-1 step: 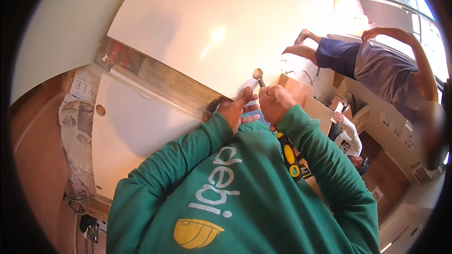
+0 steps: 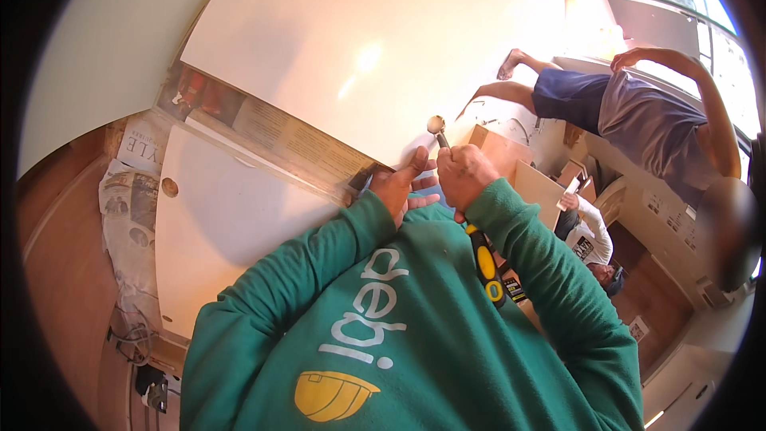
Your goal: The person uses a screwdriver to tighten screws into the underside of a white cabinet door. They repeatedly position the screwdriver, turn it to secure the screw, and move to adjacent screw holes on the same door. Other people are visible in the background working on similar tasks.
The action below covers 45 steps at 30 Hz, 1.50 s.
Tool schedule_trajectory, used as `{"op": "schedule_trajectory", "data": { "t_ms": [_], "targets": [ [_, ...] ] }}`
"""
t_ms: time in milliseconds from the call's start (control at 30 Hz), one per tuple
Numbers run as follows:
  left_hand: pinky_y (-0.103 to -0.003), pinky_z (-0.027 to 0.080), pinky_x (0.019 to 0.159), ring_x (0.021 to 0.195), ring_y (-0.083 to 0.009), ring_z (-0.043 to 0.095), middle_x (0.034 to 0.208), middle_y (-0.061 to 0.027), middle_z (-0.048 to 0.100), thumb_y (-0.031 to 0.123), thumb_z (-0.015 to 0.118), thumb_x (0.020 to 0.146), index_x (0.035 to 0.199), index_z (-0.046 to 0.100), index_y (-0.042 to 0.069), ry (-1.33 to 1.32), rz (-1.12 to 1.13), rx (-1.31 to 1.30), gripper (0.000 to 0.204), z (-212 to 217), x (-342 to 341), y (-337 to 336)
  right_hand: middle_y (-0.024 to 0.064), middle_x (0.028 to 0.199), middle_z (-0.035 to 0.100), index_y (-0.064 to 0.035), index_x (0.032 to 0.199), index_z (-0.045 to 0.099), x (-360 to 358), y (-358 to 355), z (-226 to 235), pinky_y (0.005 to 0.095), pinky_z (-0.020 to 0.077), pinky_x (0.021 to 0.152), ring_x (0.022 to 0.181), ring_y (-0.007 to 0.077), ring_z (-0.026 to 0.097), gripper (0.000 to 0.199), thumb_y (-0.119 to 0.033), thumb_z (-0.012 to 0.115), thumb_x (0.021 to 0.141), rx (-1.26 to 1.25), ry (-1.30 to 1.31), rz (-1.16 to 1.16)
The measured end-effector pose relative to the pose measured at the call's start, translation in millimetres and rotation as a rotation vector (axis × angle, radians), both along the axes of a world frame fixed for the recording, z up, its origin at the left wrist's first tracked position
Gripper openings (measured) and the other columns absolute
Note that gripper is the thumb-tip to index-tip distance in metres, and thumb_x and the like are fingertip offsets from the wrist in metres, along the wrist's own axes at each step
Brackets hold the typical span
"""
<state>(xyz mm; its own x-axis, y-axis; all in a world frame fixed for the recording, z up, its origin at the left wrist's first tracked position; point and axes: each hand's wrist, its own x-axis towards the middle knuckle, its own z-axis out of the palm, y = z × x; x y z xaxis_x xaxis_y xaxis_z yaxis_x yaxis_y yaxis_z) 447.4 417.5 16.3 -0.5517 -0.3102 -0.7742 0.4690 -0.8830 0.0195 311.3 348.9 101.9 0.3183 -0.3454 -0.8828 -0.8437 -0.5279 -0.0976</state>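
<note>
My right hand (image 2: 466, 178) is closed round a hammer (image 2: 486, 266) with a black and yellow handle. The round metal head stands out beyond my fist, over the white panel, and the handle's end hangs down by my green sleeve. Close to its left, my left hand (image 2: 399, 186) has its thumb raised and its fingers spread, with nothing visible held in it. Both hands are in front of my chest at the near edge of the large white panel (image 2: 319, 56). Whether the left fingertips touch anything is hidden from me.
A second white panel (image 2: 231, 207) with a round hole lies to the left, newspaper (image 2: 132, 199) beside it. A cardboard box (image 2: 499, 152) is right of my hands. One person (image 2: 646, 120) stands beyond the panel; another person (image 2: 590, 231) is farther right, holding something white.
The hammer's handle end has swung slightly left. The standing person's nearer foot has shifted left along the panel. My left hand has not visibly moved.
</note>
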Motion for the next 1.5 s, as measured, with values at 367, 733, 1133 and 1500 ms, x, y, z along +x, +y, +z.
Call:
{"op": "schedule_trajectory", "data": {
  "t_ms": [367,733,1133,1500],
  "targets": [
    [-0.046,0.051,0.103,0.120,-0.0231,0.056,0.138,-0.0085,0.058,0.061,0.069,0.095,0.146,0.052,0.008,-0.020,-0.090,-0.078,0.076,-8.6,3.2,3.0,0.0126,0.090,0.073,0.0048,0.105,0.070,-3.6,-13.9,3.3,0.0393,0.0615,0.077,0.087,0.0296,0.075,0.029,-0.008,0.075,0.080,-0.009,-0.027,-0.291],
    [-0.047,0.053,0.101,0.116,-0.0234,0.057,0.132,-0.0060,0.062,0.052,0.079,0.091,0.140,0.059,0.010,0.025,0.035,-0.001,0.067,-9.6,2.8,4.5,0.0132,0.088,0.071,0.0024,0.105,0.070,-20.5,0.9,-8.6,0.0403,0.0594,0.076,0.089,0.0300,0.072,0.029,-0.014,0.072,0.082,-0.081,-0.211,-0.153],
    [-0.050,0.049,0.104,0.127,-0.0233,0.056,0.141,-0.0054,0.057,0.049,0.069,0.100,0.149,0.049,0.011,0.055,0.025,-0.098,0.065,-13.7,-1.2,9.2,0.0100,0.071,0.066,0.0023,0.108,0.064,17.2,5.9,-10.7,0.0300,0.0577,0.066,0.056,0.0230,0.068,0.020,-0.010,0.051,0.098,0.293,-0.253,-1.935],
    [-0.047,0.051,0.101,0.117,-0.0220,0.053,0.133,-0.0035,0.056,0.055,0.074,0.094,0.148,0.050,0.017,0.006,0.014,0.045,0.070,-0.2,5.9,-4.4,0.0018,0.069,0.054,0.0033,0.110,0.067,-29.4,7.2,42.8,0.0277,0.0475,0.049,0.053,0.0105,0.055,0.045,-0.036,0.045,0.112,0.202,-0.157,-1.560]
  ]
}}
